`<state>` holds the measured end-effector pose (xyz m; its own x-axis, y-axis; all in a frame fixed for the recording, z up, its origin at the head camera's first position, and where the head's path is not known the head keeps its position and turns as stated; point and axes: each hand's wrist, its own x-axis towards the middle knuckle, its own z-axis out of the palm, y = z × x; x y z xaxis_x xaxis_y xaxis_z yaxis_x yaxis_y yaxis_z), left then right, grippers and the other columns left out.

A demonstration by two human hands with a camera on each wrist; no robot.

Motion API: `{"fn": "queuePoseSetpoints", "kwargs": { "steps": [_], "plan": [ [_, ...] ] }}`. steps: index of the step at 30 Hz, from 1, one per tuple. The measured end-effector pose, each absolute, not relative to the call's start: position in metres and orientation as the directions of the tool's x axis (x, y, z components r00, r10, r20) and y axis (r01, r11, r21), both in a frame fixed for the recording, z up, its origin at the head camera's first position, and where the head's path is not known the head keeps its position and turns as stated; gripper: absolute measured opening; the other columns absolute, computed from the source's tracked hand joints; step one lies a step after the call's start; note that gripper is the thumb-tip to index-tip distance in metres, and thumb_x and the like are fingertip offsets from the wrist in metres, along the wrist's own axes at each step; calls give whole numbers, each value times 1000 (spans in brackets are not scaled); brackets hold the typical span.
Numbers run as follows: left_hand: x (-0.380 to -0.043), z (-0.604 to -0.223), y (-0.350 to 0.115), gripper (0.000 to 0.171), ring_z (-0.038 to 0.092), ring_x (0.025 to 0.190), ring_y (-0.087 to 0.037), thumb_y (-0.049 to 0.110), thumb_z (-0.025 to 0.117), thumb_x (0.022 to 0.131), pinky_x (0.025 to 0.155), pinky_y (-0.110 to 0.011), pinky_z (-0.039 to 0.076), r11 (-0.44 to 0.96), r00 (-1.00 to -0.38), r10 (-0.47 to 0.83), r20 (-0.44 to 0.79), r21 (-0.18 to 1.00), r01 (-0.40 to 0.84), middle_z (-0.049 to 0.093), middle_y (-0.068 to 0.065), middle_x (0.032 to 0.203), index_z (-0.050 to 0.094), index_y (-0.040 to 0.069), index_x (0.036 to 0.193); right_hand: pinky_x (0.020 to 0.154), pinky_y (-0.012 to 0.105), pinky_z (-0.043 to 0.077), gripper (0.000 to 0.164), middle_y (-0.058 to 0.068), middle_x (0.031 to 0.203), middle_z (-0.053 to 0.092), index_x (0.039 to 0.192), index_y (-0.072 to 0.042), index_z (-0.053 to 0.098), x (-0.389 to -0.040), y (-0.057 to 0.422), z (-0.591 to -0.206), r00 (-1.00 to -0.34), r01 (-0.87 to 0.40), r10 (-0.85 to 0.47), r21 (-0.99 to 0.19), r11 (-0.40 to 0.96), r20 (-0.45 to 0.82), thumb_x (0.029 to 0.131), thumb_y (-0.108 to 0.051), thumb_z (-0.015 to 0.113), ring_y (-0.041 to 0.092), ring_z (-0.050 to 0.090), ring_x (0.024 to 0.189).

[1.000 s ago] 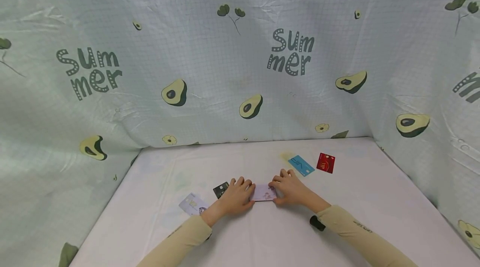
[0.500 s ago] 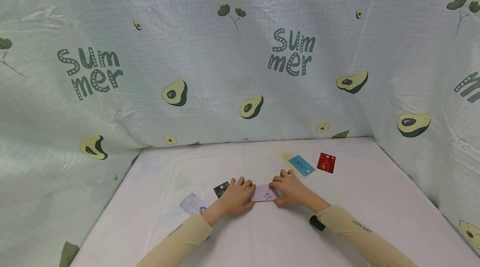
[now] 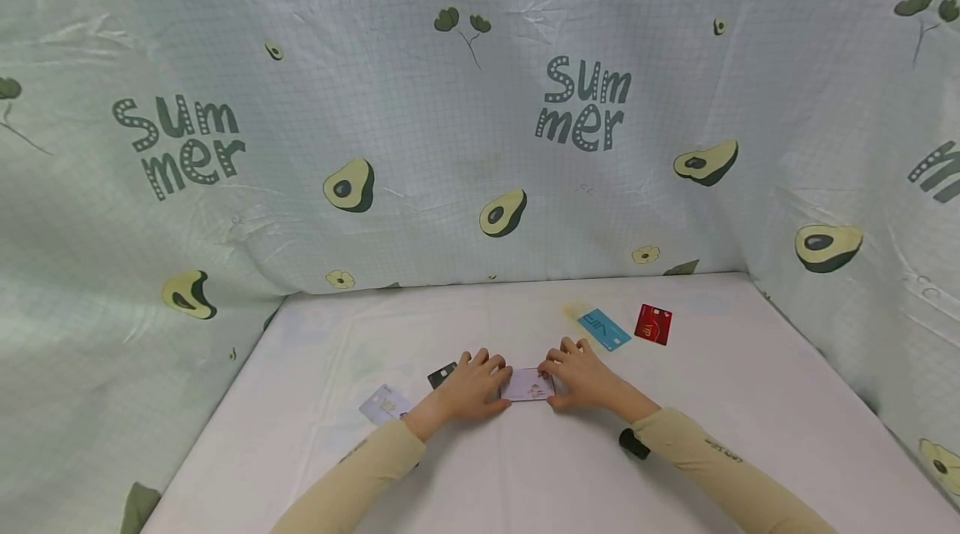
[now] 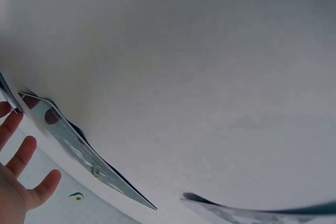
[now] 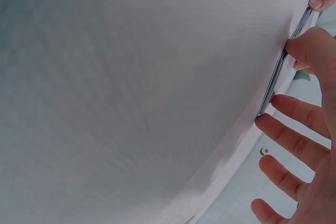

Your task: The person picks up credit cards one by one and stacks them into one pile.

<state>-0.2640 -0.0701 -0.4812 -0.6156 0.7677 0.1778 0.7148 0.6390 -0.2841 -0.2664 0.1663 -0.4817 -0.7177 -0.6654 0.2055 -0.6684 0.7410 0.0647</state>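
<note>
At mid-table in the head view lies a pale purple card (image 3: 525,385) with small figures printed near its right end. My left hand (image 3: 467,391) grips its left end, thumb at the near edge and fingers at the far side. Opposite, my right hand (image 3: 583,380) pinches the right end the same way. Seen edge-on in the right wrist view, several thin layers show it as a stack of cards (image 5: 273,82). Just left of my left hand, a black card (image 3: 441,374) is partly hidden by it. A pale lilac card (image 3: 384,403) lies farther left, partly covered by the wrist.
Beyond my right hand lie a blue card (image 3: 603,329) marked VIP and a red VIP card (image 3: 653,325). A small black block (image 3: 634,444) shows beside the right sleeve. The white table (image 3: 510,484) meets a curtain (image 3: 420,101) printed with avocados at its back.
My left wrist and forearm have shifted slightly up and forward, covering more of the black and lilac cards. Both hands keep hold of the card stack, which stays in place.
</note>
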Motion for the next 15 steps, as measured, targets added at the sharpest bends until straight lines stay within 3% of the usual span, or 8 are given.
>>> {"fn": "queuePoseSetpoints", "kwargs": {
  "steps": [9,15],
  "plan": [
    [-264,-483,-71,45,43,93,-14,52,44,86,73,-33,36,629,-604,776,182,-290,721,51,5,110,51,20,118,79,40,32,43,-3,98,57,106,-21,60,-266,165,-481,-725,-667,-661,45,744,193,70,-44,67,16,39,90],
    [-262,-483,-71,45,43,94,-14,51,44,87,73,-33,36,631,-605,775,182,-294,718,50,3,111,50,20,118,76,39,31,41,-2,93,57,102,-17,61,-265,166,-481,-682,-699,-683,43,714,261,70,-42,67,17,38,86]
  ]
}}
